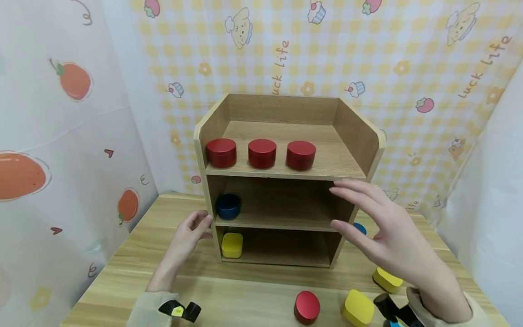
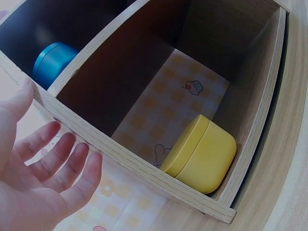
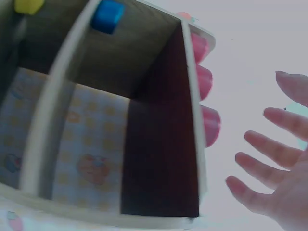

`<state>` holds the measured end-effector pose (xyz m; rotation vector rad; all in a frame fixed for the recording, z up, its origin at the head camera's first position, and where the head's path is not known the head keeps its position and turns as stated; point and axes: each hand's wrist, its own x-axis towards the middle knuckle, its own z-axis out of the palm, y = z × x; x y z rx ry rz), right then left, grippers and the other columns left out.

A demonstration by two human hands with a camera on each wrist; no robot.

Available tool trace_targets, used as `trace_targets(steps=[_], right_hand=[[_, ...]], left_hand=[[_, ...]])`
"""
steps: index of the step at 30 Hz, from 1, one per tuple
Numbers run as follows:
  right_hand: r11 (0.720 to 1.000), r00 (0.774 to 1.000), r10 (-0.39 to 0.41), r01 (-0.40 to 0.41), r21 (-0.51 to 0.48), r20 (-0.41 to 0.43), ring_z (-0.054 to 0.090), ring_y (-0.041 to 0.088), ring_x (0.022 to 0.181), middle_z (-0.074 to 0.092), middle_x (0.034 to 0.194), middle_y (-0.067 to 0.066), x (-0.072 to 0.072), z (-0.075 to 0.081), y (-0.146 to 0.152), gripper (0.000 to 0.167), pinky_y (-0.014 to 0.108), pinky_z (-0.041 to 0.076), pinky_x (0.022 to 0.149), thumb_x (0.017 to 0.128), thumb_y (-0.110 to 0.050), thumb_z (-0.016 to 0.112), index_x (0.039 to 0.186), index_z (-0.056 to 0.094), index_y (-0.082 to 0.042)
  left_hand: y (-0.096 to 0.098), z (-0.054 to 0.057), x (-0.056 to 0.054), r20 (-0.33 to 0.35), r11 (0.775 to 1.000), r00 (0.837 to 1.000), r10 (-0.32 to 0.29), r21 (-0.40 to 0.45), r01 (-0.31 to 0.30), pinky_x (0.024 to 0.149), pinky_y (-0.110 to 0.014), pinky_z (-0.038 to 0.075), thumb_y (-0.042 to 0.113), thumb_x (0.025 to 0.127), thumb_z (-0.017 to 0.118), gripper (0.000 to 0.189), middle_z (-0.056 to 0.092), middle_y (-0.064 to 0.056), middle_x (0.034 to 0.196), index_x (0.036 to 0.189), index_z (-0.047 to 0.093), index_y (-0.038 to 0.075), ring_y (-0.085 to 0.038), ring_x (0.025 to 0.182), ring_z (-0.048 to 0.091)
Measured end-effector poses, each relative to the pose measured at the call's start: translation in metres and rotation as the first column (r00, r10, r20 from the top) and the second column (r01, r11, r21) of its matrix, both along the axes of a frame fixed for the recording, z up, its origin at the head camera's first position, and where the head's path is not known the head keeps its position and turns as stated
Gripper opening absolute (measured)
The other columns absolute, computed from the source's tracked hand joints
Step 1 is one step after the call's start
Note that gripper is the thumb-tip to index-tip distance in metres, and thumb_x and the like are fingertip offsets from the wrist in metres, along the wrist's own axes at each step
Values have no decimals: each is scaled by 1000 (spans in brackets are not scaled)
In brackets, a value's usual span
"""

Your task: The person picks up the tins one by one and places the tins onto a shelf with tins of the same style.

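A small wooden shelf (image 1: 267,226) with three levels stands on the table. Three round red tins (image 1: 262,153) sit in a row on its top level. At the left end of the middle level is a round blue tin (image 1: 228,206), and below it a yellow square tin (image 1: 232,245). My left hand (image 1: 191,236), fingers loosely bent and holding nothing, is beside the shelf's left side; its thumb appears at the side edge in the left wrist view. Before the shelf's right side hovers my right hand (image 1: 384,227), fingers spread, nothing in it.
On the table in front lie a red tin (image 1: 307,308) and a yellow tin (image 1: 357,308). Another yellow tin (image 1: 387,279) is farther right, partly behind my right hand. A blue tin (image 1: 359,228) shows beside the shelf's right side. Patterned cloth (image 1: 261,54) hangs behind.
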<state>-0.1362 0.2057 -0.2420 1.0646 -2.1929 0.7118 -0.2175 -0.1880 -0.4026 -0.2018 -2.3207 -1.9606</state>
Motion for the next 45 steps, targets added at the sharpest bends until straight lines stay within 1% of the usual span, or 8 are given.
trace_targets(steps=[4, 8, 14, 20, 29, 36, 42, 45], right_hand=[[995, 999, 32, -35, -98, -36, 52, 20, 121, 58, 130, 9, 3, -25, 5, 42, 18, 39, 102, 95, -34, 67, 126, 63, -6], [990, 998, 55, -55, -132, -9, 54, 20, 118, 59, 128, 10, 2, -48, 8, 39, 17, 41, 99, 92, -24, 71, 126, 63, -6], [995, 998, 20, -14, -101, 60, 53, 17, 119, 58, 131, 4, 1, -76, 13, 51, 15, 40, 99, 81, -5, 78, 129, 62, -12], [997, 995, 34, -26, -78, 92, 54, 16, 118, 58, 130, 2, 4, -97, 11, 55, 13, 42, 97, 79, -4, 80, 129, 61, -15], [999, 978, 36, -36, -1, 206, 56, 11, 114, 56, 130, -5, 4, -130, 8, 54, 12, 44, 94, 81, -8, 79, 130, 60, -23], [996, 977, 78, -83, 15, 200, 58, 15, 113, 59, 127, -3, 0, -146, 6, 50, 14, 42, 97, 82, -8, 78, 128, 61, -20], [992, 949, 113, -122, 12, 296, 58, 12, 109, 59, 125, -7, -1, -159, -2, 45, 22, 50, 90, 89, -17, 74, 130, 59, -24], [993, 896, 90, -115, 31, 435, 57, 10, 109, 59, 125, -11, 0, -162, -3, 39, 30, 54, 88, 93, -26, 70, 130, 57, -29]], left_hand=[[0, 0, -2, -5, 1000, 1000, -14, -3, 14, 87, -46, 55, 26, 102, 55, 43, 55, -22, 121, 128, 50, -7, -14, 98, 59], [-1, 0, -1, -9, 1000, 1000, -11, 6, 11, 85, -42, 56, 24, 103, 54, 40, 54, -21, 119, 127, 50, -7, -14, 98, 58], [-1, 0, 1, -21, 1000, 1000, -19, 8, 20, 84, -39, 57, 24, 103, 53, 39, 54, -18, 117, 126, 50, -8, -13, 98, 57], [-1, 0, 2, -18, 1000, 1000, -19, 6, 19, 85, -42, 56, 24, 103, 54, 38, 55, -18, 116, 125, 51, -7, -14, 98, 58], [0, 1, 1, -7, 1000, 1000, -9, 0, 9, 86, -44, 56, 25, 102, 54, 39, 55, -19, 117, 125, 51, -7, -15, 97, 58], [1, 1, 2, 1, 1000, 1000, -11, -12, 12, 87, -45, 55, 26, 102, 54, 41, 55, -21, 121, 128, 50, -6, -17, 98, 59], [0, 3, 3, 0, 1000, 1000, -4, -19, 4, 85, -40, 56, 27, 102, 55, 42, 55, -21, 122, 129, 50, -5, -19, 99, 59], [-1, 2, 4, -1, 1000, 1000, -6, -15, 6, 86, -40, 56, 27, 102, 55, 42, 55, -21, 122, 129, 50, -6, -18, 99, 59]])
